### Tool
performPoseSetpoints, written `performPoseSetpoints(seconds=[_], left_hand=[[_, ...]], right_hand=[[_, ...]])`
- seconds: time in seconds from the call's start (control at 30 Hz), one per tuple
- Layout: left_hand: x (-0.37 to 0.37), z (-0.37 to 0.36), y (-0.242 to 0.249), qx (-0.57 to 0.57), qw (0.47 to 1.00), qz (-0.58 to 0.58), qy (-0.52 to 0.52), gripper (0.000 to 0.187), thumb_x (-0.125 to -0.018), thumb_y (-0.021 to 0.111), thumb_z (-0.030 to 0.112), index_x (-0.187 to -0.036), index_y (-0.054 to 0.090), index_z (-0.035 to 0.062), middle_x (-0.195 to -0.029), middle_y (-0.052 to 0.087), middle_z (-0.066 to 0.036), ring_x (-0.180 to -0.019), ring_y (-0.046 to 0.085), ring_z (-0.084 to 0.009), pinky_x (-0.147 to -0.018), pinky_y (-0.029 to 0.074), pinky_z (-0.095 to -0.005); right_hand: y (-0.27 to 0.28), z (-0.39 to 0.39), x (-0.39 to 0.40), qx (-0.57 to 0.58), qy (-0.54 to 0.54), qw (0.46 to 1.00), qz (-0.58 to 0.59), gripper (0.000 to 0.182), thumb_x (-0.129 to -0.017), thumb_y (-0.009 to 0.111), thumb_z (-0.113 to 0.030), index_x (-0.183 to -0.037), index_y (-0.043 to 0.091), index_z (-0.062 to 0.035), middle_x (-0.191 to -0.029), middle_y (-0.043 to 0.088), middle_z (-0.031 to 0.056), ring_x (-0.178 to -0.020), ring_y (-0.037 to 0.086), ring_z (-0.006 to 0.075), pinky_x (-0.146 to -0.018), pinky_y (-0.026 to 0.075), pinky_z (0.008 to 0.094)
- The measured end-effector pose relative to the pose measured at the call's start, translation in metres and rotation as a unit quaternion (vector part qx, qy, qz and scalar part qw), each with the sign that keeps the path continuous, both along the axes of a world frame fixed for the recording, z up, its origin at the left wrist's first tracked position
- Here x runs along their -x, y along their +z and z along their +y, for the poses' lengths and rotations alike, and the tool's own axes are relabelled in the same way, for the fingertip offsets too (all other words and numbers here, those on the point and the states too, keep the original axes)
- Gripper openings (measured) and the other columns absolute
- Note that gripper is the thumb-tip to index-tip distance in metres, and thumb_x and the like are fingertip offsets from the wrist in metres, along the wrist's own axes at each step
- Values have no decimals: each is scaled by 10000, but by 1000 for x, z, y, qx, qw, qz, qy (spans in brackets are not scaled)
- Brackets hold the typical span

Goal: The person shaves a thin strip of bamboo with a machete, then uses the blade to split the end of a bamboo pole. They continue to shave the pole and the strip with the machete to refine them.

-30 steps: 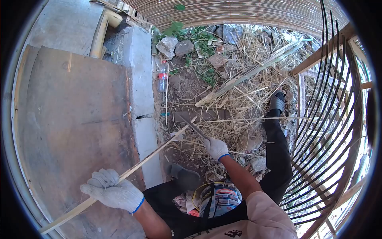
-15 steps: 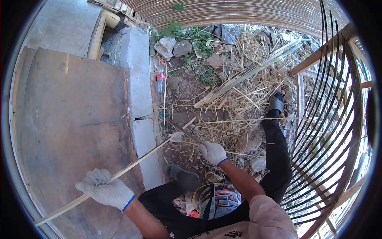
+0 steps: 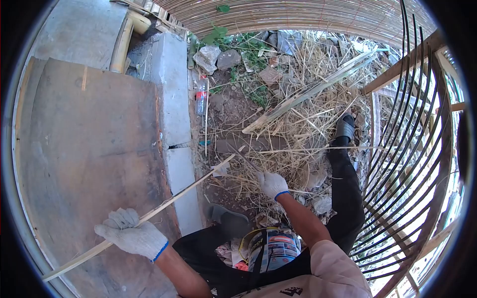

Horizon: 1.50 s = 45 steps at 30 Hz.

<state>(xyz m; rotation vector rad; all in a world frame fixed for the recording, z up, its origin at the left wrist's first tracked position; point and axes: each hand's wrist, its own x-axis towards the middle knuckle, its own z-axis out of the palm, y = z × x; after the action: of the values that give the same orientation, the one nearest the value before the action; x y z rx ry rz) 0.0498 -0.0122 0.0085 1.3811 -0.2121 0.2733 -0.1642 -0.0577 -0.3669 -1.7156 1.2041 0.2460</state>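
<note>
Outdoor ground covered with dry straw [image 3: 298, 129], stones and scraps fills the centre of the view, bordered on the left by a concrete curb [image 3: 174, 114] and a large worn board [image 3: 89, 149]. A woven reed screen [image 3: 298, 15] closes off the top, and a frame of curved dark strips [image 3: 412, 164] stands on the right.

A long bamboo strip [image 3: 164, 203] is held diagonally, running from the lower left over the board and curb toward the straw. The left hand [image 3: 131, 237], in a white knit glove, is closed around the lower part of the strip; the grip is pressed together on it. The right hand [image 3: 273, 184], also gloved, is closed around the handle of a knife [image 3: 243, 160], whose blade is laid against the upper end of the strip. A printed bucket [image 3: 276, 248] is seen between the legs, below the right forearm.
</note>
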Motion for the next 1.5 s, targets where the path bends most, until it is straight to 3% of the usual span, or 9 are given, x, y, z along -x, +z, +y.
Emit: performPoseSetpoints(seconds=[0.37,0.5,0.57,0.67,1.07,1.17,1.3,1.37,1.5], left_hand=[[9,-6,1,1,1000,-6,-10,599,-1130,486,462,-674,211,188,-638,172,27,-563,153,-126,-517,170,-324],[3,2,2,23,998,-16,-59,582,-1141,476,415,-683,208,175,-638,177,26,-567,162,-122,-509,164,-318],[-5,24,-3,92,946,-5,-311,579,-1148,443,418,-662,230,186,-607,191,30,-540,172,-119,-490,173,-314],[2,23,-3,81,928,-16,-363,571,-1157,403,408,-651,246,195,-588,199,32,-521,178,-114,-477,174,-312],[21,7,0,81,941,-8,-328,563,-1159,392,379,-644,249,204,-578,192,33,-515,166,-116,-495,192,-314],[19,12,-2,76,943,-14,-322,564,-1159,389,380,-644,245,201,-579,189,33,-513,169,-118,-495,190,-313],[25,9,-1,86,943,-16,-320,567,-1158,391,390,-645,243,200,-579,188,32,-512,175,-120,-494,189,-313],[21,11,-2,86,929,-14,-360,572,-1159,387,398,-642,242,200,-578,182,32,-505,169,-119,-490,184,-314],[31,2,-3,79,967,-8,-242,581,-1160,386,402,-635,242,200,-576,172,37,-496,146,-113,-483,171,-310]], right_hand=[[2,-2,15,-3,16,1000,14,631,-1108,333,-512,-1122,685,11,-953,739,292,-926,722,481,-874,563,589],[-44,-3,19,-39,12,999,12,669,-1101,326,-525,-1150,700,27,-1010,731,319,-1001,709,487,-915,551,593],[-34,-2,24,21,48,998,-24,670,-1097,337,-533,-1110,717,18,-1039,728,325,-1025,702,489,-934,545,586],[18,-16,11,-34,39,998,-28,649,-1094,348,-537,-1117,727,-11,-1017,731,318,-999,710,485,-915,544,586],[-6,-13,-6,-46,17,999,23,644,-1087,358,-564,-1148,739,-49,-994,747,284,-970,725,471,-903,559,570],[-4,5,-3,5,-3,999,-46,640,-1081,377,-577,-1091,761,-65,-938,750,276,-938,731,473,-866,572,569],[-16,-5,2,-6,14,1000,25,597,-1092,378,-519,-1118,715,-27,-906,737,279,-900,722,473,-833,564,579],[16,-5,-9,-29,3,999,14,600,-1093,379,-519,-1110,714,-22,-910,740,277,-897,720,480,-851,561,571],[25,1,6,7,41,998,-55,680,-1095,344,-540,-1014,779,-23,-985,750,288,-982,728,459,-926,557,559]])
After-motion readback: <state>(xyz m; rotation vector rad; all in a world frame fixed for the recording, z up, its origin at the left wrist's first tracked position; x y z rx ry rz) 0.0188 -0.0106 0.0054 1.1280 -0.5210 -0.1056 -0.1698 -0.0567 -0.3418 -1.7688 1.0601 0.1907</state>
